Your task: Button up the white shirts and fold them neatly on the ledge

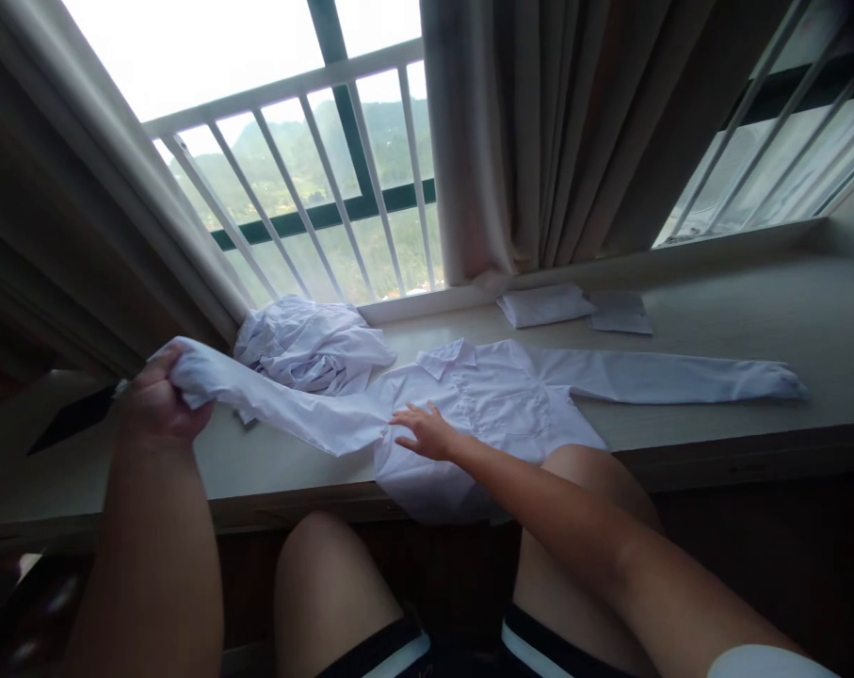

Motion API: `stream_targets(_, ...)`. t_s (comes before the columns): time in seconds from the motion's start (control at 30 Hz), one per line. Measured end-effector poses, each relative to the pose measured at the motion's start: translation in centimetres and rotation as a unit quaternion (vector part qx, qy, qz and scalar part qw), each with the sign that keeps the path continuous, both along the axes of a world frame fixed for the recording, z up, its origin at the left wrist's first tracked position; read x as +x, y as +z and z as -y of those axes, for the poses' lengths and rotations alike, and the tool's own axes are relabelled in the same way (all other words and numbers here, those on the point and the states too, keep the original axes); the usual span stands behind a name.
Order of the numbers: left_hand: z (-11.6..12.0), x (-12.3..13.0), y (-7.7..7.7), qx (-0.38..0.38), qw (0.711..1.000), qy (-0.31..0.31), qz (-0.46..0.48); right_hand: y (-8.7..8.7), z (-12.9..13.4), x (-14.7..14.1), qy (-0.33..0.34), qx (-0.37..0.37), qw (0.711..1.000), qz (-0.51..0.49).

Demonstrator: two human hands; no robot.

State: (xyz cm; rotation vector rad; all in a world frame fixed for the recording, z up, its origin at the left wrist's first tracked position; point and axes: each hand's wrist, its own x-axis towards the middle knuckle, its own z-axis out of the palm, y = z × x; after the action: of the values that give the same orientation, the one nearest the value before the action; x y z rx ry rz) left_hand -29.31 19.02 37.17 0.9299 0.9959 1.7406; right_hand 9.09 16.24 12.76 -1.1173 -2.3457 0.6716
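Note:
A white long-sleeved shirt (507, 400) lies spread on the window ledge, collar toward the window, its hem hanging over the front edge. My left hand (164, 395) is closed around the cuff end of one sleeve, which it holds raised and stretched out to the left. With fingers spread, my right hand (427, 431) rests on the shirt near the shoulder of that same sleeve. The other sleeve stretches flat to the right.
Behind the held sleeve sits a crumpled heap of white cloth (306, 344). Folded white cloth (545, 306) and a flat pale piece (619, 313) lie by the curtain (483, 141). A dark flat object (73, 419) is at far left. My knees are against the ledge (737, 311).

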Motion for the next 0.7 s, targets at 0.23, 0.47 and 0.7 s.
stream_targets(0.23,-7.2,25.1,-1.5,0.031,0.989,-0.114,-0.087,6.7,-3.7,14.1,-0.156,-0.131,0.893,-0.402)
stream_targets(0.47,-8.2,43.1,-10.6,-0.105,0.894,-0.36,-0.245,3.2,-4.1,24.3,-0.257,-0.288,0.787,-0.482)
stream_targets(0.7,-9.0,32.0,-18.9,-0.009,0.818,-0.13,-0.56,-2.1,-8.6,25.8,-0.45,-0.264,0.807,-0.276)
